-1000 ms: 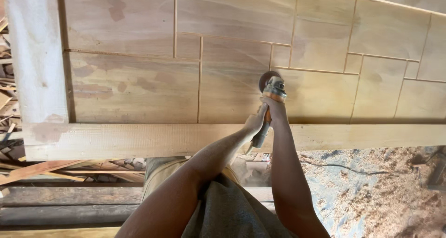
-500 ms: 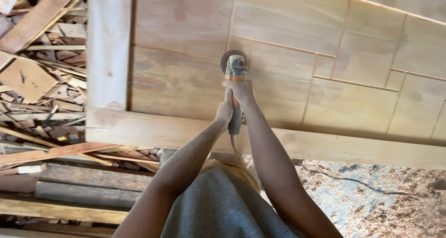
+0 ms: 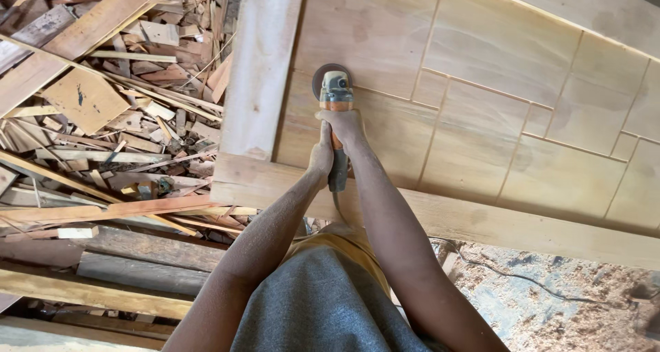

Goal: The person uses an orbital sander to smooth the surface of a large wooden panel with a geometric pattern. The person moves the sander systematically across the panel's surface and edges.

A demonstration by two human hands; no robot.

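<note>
Large pale wooden door panel with grooved rectangular inlay pattern lies flat, filling the upper right of the view; thick plain frame rails run along its near edge and left side, so the flat face is up and open to the tool, probably laid that way for surface work; heap of scrap timber offcuts and splintered boards is piled to the left of the panel, well apart from the hands; sawdust-covered ground shows below the near rail on the right, with a thin dark cable trailing across it; grey and mustard-yellow clothing fills the bottom centre. Orange and grey handheld angle grinder with round disc sits on the panel near its left rail, disc end away from the person, body pointing back toward them; disc appears to rest flat against the wood. Right hand is wrapped closed around the grinder body just behind the head; left hand is clamped on the dark rear handle, just behind the right; the two-handed hold likely steadies the tool against kick; both arms are extended forward over the near rail.
</note>
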